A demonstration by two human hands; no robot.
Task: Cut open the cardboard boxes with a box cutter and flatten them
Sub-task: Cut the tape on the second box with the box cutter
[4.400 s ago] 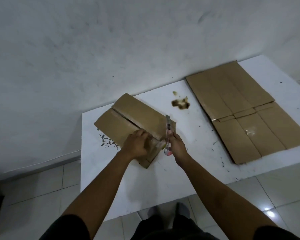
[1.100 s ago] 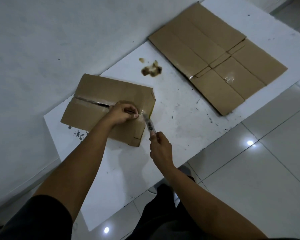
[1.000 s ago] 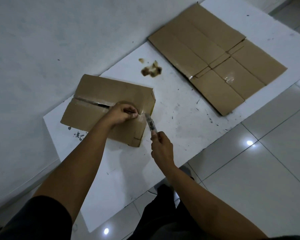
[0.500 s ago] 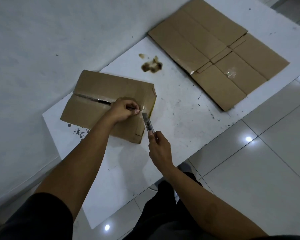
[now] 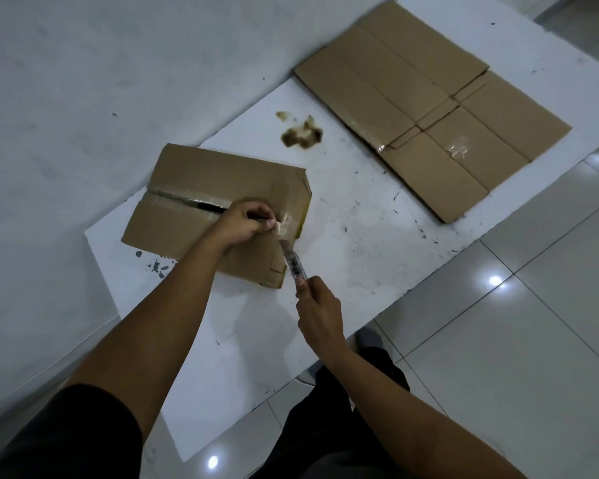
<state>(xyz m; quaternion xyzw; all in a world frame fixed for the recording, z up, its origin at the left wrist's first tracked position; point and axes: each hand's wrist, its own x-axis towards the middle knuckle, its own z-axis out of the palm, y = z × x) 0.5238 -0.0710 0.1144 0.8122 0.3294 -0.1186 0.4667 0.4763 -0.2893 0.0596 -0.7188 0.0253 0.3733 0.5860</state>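
On the white surface [image 5: 343,257], the left hand [image 5: 244,221] pinches tape at the box [image 5: 218,188] seam, grip narrow; the right hand [image 5: 317,307] holds the box cutter [image 5: 293,262] at the box's near edge; 1 flattened box [image 5: 429,98] lies well apart

The box [image 5: 218,209] is matt brown cardboard with glossy clear tape along its centre seam. The flattened box [image 5: 429,102] is the same matt cardboard, carrying shiny tape remnants. The table [image 5: 360,219] is matt white, scuffed and stained. The floor [image 5: 533,340] is glossy tile reflecting lights.
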